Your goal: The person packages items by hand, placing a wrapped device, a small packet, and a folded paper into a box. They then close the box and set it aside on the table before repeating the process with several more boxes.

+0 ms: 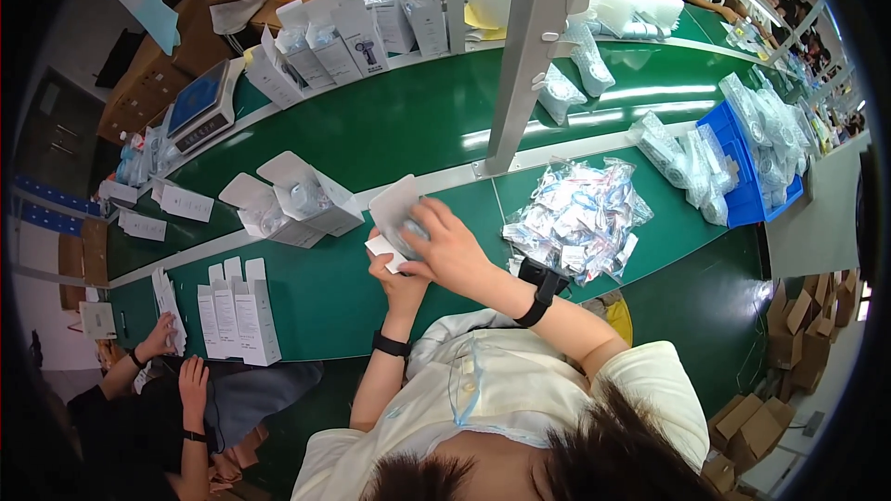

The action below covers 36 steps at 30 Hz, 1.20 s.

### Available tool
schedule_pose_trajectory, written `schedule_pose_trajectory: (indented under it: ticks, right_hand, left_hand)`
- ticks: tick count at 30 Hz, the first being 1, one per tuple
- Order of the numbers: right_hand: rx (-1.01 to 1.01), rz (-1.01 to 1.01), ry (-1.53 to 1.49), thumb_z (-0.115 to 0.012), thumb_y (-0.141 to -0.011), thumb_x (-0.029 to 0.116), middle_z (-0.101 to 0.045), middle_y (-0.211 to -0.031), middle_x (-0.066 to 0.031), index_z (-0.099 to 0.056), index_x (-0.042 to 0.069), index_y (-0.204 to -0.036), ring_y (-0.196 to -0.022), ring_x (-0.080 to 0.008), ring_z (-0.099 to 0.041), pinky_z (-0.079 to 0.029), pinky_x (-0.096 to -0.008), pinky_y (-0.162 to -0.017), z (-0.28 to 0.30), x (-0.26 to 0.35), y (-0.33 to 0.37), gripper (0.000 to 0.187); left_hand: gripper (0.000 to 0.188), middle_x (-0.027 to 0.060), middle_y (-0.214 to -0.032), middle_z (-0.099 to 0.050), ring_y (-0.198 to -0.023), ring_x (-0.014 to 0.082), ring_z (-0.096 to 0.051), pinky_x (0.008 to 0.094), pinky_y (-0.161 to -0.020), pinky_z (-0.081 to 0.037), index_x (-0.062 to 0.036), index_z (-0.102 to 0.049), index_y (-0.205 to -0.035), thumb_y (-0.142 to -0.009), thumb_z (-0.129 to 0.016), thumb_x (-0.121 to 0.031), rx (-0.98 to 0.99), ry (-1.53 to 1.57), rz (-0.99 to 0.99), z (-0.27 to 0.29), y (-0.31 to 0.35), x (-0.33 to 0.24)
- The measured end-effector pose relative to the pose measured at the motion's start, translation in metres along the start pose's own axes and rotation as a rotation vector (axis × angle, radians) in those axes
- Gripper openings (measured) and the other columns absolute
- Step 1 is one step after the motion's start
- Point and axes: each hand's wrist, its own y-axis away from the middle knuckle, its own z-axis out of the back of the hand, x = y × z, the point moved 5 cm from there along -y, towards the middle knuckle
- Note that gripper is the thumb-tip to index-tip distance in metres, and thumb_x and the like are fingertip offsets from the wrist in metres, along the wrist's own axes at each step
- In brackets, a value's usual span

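A small white carton (393, 199) with a raised flap is held just above the green bench in front of me. My left hand (401, 288) is closed around its lower part. My right hand (453, 246) has curled fingers over the carton's open top, on a clear-wrapped item (401, 236) whose kind is partly hidden by the fingers. To the left stand open white cartons (320, 209) with clear-bagged contents. Right of my hands lies a heap of small clear bags (580, 218) holding white and silvery pieces.
A blue bin (738, 162) of bubble-wrapped items stands at the right end. A metal upright (524, 65) rises beyond my hands. Closed-side cartons (237, 311) stand near a co-worker's hands (186, 371) at left. More open cartons (325, 42) line the far ledge.
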Motion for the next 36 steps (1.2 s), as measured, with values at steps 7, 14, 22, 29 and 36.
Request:
schedule_pose_trajectory:
  ticks: [7,14,22,29,36]
  right_hand:
    - [-0.159,-0.234,0.296,-0.064,-0.065,0.006,-0.055,-0.102,-0.0133,-0.057,0.004,-0.095,-0.094,-0.0322,-0.051,-0.040,-0.0419,-0.081,0.049,-0.155,0.027,0.032]
    - [0.460,-0.655,0.582,-0.070,-0.063,0.015,-0.056,-0.094,-0.0136,-0.056,0.007,-0.102,-0.094,-0.0286,-0.053,-0.037,-0.0465,-0.083,0.029,-0.262,0.080,0.042]
    - [-0.091,-0.135,-0.285,-0.066,-0.063,0.000,-0.056,-0.081,-0.0095,-0.059,0.005,-0.089,-0.070,-0.0243,-0.056,-0.045,-0.0324,-0.060,0.056,-0.078,0.008,0.028]
    - [0.288,0.638,-0.112,-0.066,-0.063,0.016,-0.055,-0.093,-0.0028,-0.058,0.011,-0.089,-0.086,-0.0213,-0.052,-0.043,-0.0334,-0.071,0.000,0.027,-0.014,0.028]
    - [0.498,0.663,0.142,-0.063,-0.066,0.020,-0.051,-0.094,-0.0044,-0.058,0.009,-0.092,-0.093,-0.0221,-0.046,-0.035,-0.0387,-0.085,-0.021,0.018,0.005,0.029]
  left_hand:
    - [0.074,0.0228,-0.122,-0.031,-0.109,0.0370,-0.040,0.0421,-0.086,-0.040,-0.0114,-0.026,-0.108,-0.057,-0.079,-0.008,0.046,0.031,0.118,0.034,-0.004,-0.022]
    - [0.024,0.0138,-0.096,-0.049,-0.087,0.0244,-0.051,0.0318,-0.070,-0.042,-0.0027,-0.060,-0.078,-0.059,-0.073,-0.006,0.173,-0.281,0.230,0.047,-0.032,-0.043]
    - [0.015,0.0070,-0.063,-0.051,-0.055,0.0184,-0.048,0.0295,-0.050,-0.036,0.0009,-0.059,-0.065,-0.058,-0.072,-0.002,0.093,-0.294,0.373,0.054,-0.053,-0.029]
    - [0.014,0.0089,-0.065,-0.053,-0.055,0.0203,-0.050,0.0289,-0.050,-0.037,0.0017,-0.059,-0.066,-0.059,-0.069,-0.001,0.088,-0.229,0.361,0.054,-0.055,-0.017]
    - [0.013,0.0095,-0.067,-0.055,-0.057,0.0216,-0.053,0.0288,-0.052,-0.039,0.0026,-0.058,-0.067,-0.059,-0.068,0.000,0.101,-0.177,0.454,0.058,-0.049,-0.016]
